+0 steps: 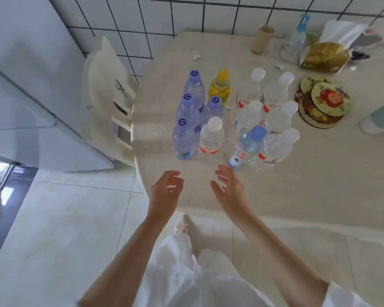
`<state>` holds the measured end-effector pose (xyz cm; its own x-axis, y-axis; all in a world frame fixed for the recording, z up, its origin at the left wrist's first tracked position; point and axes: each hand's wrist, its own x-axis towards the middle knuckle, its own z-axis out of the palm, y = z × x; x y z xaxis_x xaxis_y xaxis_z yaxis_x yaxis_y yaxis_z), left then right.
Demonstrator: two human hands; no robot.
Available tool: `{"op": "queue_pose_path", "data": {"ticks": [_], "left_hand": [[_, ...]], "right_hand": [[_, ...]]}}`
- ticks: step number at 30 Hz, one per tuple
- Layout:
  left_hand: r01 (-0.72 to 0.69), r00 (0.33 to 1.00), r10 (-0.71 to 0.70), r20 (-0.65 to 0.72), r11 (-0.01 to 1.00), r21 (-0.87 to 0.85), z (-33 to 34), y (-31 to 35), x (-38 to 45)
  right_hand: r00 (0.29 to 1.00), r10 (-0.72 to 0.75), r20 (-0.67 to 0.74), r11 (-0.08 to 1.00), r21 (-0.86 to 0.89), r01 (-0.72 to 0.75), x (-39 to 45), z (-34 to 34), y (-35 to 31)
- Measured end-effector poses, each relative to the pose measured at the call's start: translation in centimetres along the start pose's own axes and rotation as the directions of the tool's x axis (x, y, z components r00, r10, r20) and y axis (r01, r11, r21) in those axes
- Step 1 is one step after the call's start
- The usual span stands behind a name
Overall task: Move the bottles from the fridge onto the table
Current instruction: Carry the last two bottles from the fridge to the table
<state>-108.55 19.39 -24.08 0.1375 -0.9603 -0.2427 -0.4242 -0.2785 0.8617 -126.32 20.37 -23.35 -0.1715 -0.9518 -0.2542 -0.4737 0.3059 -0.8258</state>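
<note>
Your left hand (167,191) and right hand (228,188) hover empty over the near edge of the table (297,185), fingers loosely curled and spread, holding nothing. The bottles (233,120) stand upright in a tight cluster just beyond your fingertips, so you look to be between trips rather than mid-carry. If more remain, your next move is to turn left toward the fridge (27,85); its inside is not visible from here.
</note>
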Motion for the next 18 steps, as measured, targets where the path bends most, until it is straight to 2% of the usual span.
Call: {"op": "queue_pose_path", "data": {"ticks": [4,7,10,14,18], "left_hand": [[0.061,0.997,-0.063,-0.047,0.997,-0.043,0.9,-0.7,-7.7],[0.1,0.984,-0.109,-0.143,0.993,-0.071,0.9,-1.4,-13.2],[0.15,0.959,-0.17,-0.228,0.984,-0.1,-0.2,-2.2,-18.3],[0.209,0.892,-0.248,-0.379,0.968,-0.141,-3.1,-4.6,-24.3],[0.251,0.78,-0.345,-0.522,0.936,-0.245,-5.7,-6.4,-30.0]], "right_hand": [[0.987,-0.047,0.154,0.998,-0.021,0.051,-4.3,-1.5,0.7],[0.936,-0.117,0.331,0.99,-0.041,0.138,-7.3,-1.6,0.9],[0.892,-0.156,0.425,0.982,-0.035,0.188,-10.5,-1.3,1.0],[0.798,-0.202,0.568,0.962,-0.037,0.271,-14.1,0.5,0.6],[0.666,-0.226,0.711,0.937,-0.028,0.347,-18.0,2.7,-1.0]]}}
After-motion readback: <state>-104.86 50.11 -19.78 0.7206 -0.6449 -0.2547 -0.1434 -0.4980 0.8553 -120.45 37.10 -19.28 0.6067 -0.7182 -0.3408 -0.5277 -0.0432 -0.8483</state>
